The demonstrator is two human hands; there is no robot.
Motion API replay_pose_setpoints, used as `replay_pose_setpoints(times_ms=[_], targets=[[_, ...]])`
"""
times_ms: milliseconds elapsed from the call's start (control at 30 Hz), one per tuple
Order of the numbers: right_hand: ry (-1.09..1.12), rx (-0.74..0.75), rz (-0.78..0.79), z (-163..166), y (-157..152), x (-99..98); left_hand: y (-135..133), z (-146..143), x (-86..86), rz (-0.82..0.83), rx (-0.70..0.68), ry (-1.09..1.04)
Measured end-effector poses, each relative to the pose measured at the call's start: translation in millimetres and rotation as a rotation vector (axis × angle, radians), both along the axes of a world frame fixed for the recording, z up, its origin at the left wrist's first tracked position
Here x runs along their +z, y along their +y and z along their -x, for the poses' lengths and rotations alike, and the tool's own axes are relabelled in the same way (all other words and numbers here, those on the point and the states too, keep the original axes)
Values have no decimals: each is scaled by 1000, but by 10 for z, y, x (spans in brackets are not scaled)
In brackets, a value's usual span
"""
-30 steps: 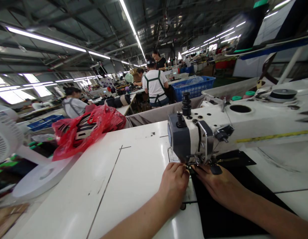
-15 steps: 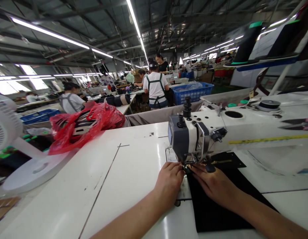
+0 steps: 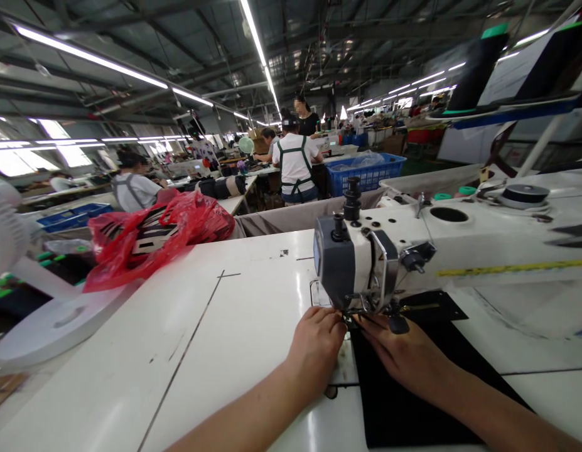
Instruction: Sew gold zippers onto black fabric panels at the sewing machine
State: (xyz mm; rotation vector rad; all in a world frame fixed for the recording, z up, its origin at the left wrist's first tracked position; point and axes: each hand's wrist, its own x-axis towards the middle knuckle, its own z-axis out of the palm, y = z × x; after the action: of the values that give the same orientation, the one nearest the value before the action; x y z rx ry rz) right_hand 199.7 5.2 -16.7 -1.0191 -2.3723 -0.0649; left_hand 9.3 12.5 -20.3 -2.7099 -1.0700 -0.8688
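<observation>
A white and grey sewing machine (image 3: pixel 340 257) stands over the right half of the table, its presser foot low between my hands. Black fabric (image 3: pixel 397 408) lies flat on the machine bed and reaches toward me. My left hand (image 3: pixel 316 345) is closed, fingers bent and pressed together at the fabric's left edge, just left of the needle area; its fingertips are partly hidden. My right hand (image 3: pixel 404 351) rests palm down on the fabric, fingers stretched out toward the presser foot. Behind it lies a smaller black piece with a yellowish strip (image 3: pixel 427 307).
A red plastic bag (image 3: pixel 177 226) of cut pieces sits at the table's far left, beside a white fan (image 3: pixel 50 323). Thread cones (image 3: pixel 476 75) stand at upper right. A yellow tape measure (image 3: pixel 507 269) runs along the machine arm. Co-workers and a blue crate (image 3: pixel 366 172) are beyond.
The view has shifted slightly, so the machine and table sit a little differently. Both hands stay beside the presser foot, and the black fabric shows almost no movement.
</observation>
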Motion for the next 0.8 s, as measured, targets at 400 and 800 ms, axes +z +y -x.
replay_pose_setpoints(times_ms=[400, 800], targets=[[-131, -267, -226, -23, -613, 55, -176, 138, 156, 71, 61, -30], [-278, -3, -275, -179, -1026, 2, -556, 248, 260, 282, 81, 222]])
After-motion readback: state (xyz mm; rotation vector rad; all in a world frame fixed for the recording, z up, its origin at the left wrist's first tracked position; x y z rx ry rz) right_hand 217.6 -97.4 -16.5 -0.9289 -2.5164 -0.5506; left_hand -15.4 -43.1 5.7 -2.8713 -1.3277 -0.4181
